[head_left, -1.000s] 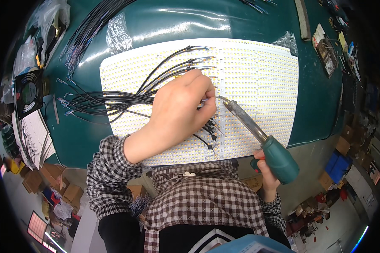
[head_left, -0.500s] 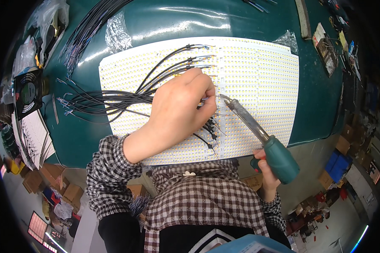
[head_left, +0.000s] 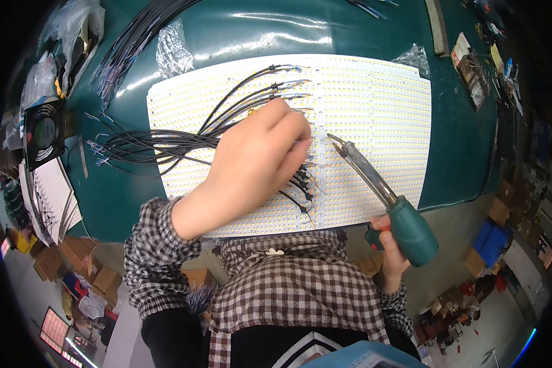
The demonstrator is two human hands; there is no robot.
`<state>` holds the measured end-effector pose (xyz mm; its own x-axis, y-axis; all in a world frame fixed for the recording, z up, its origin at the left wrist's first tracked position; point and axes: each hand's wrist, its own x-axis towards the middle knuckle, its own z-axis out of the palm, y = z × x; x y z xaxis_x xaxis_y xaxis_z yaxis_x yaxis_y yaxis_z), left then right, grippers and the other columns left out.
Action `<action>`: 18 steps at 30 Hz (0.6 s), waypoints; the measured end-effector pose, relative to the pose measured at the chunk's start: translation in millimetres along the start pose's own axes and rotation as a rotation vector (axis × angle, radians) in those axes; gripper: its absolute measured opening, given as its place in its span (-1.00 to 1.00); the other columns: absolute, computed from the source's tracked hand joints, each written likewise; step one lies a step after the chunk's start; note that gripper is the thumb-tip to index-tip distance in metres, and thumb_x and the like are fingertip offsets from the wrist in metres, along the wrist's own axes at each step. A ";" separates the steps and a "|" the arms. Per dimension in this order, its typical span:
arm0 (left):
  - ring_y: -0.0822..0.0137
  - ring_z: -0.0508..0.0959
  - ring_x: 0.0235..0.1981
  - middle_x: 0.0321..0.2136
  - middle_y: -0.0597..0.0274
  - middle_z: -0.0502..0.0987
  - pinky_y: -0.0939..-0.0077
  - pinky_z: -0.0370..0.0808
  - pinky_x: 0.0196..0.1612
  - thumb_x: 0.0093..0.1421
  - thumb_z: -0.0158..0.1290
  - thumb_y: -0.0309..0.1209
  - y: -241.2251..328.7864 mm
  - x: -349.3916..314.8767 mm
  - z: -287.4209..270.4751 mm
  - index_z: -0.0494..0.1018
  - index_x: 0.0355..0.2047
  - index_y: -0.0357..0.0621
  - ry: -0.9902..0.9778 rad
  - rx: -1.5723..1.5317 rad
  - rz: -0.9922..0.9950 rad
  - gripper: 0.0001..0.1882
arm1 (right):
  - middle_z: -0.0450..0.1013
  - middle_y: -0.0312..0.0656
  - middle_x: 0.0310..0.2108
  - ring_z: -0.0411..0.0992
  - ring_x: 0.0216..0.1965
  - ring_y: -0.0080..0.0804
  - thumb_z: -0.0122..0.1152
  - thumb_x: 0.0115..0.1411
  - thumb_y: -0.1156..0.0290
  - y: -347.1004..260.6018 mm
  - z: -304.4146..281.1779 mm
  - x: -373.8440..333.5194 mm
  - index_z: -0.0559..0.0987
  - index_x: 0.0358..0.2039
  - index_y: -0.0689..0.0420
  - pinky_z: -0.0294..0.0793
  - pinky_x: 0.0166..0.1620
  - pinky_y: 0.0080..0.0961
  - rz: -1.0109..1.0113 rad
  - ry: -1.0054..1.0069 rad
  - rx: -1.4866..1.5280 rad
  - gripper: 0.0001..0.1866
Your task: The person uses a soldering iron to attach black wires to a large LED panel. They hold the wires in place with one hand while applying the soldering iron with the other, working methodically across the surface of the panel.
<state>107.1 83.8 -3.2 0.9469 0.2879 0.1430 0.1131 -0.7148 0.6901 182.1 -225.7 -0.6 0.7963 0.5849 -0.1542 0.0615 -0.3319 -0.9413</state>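
Note:
A large sheet of white LED boards (head_left: 380, 122) with rows of small yellow chips lies on the green table. Across its left half runs a bundle of black cables (head_left: 172, 140), several with thin bare-looking wire ends fanned along the middle seam. Over that bundle my left hand (head_left: 254, 159) is closed, thumb and fingers pinching a cable whose end is mostly hidden under them. My right hand (head_left: 392, 251) grips a green-handled soldering iron (head_left: 413, 233) at the sheet's lower right. The iron's tip is just right of my left fingertips, apart from them and close above the boards.
Another bunch of black cables (head_left: 138, 46) lies at the back left. A small black fan (head_left: 43, 133) stands at the left edge, beside a stack of white boards (head_left: 50, 199). At the back right are a bar (head_left: 437, 27) and a dirty, tray-like block (head_left: 470, 70).
The soldering iron's tip has moved slightly right and up, away from my left fingertips. My left hand has shifted a little left and stays closed.

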 end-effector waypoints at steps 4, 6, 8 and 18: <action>0.11 0.55 -0.31 -0.37 0.21 0.51 0.26 0.47 -0.25 0.12 0.29 -0.51 4.4 -9.8 -24.4 0.55 -0.31 -0.14 -0.096 0.213 0.139 -0.85 | 0.55 -0.05 -0.32 0.56 -0.28 -0.20 0.29 0.27 0.32 6.8 -1.0 -3.1 0.57 -0.13 0.42 0.62 -0.14 -0.23 -0.040 0.035 -0.001 -0.64; 0.09 0.53 -0.32 -0.36 0.22 0.51 0.25 0.44 -0.27 0.11 0.30 -0.50 1.5 -13.3 -28.4 0.56 -0.30 -0.12 -0.149 0.236 0.118 -0.84 | 0.55 -0.05 -0.33 0.56 -0.30 -0.21 0.26 0.28 0.34 10.7 -2.5 -3.2 0.57 -0.12 0.43 0.63 -0.14 -0.22 -0.047 0.042 -0.014 -0.65; 0.10 0.51 -0.34 -0.37 0.22 0.51 0.26 0.42 -0.29 0.11 0.30 -0.50 2.2 -13.3 -32.6 0.56 -0.29 -0.12 -0.158 0.242 0.138 -0.83 | 0.55 -0.04 -0.33 0.56 -0.30 -0.22 0.24 0.27 0.36 12.4 2.7 -5.8 0.56 -0.12 0.43 0.64 -0.13 -0.20 -0.043 0.095 0.080 -0.66; 0.17 0.55 -0.45 -0.46 0.19 0.54 0.28 0.45 -0.38 0.18 0.31 -0.43 20.0 -34.6 -20.5 0.56 -0.25 -0.12 -0.144 0.105 -0.137 -0.82 | 0.54 -0.03 -0.31 0.56 -0.29 -0.23 0.25 0.29 0.35 19.2 0.5 -10.4 0.55 -0.10 0.43 0.67 -0.11 -0.16 -0.054 0.098 0.191 -0.65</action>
<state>70.5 72.6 20.1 0.9529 0.2984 -0.0552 0.2674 -0.7396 0.6176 174.7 -237.8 -17.2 0.8503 0.5201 -0.0809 -0.0019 -0.1508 -0.9886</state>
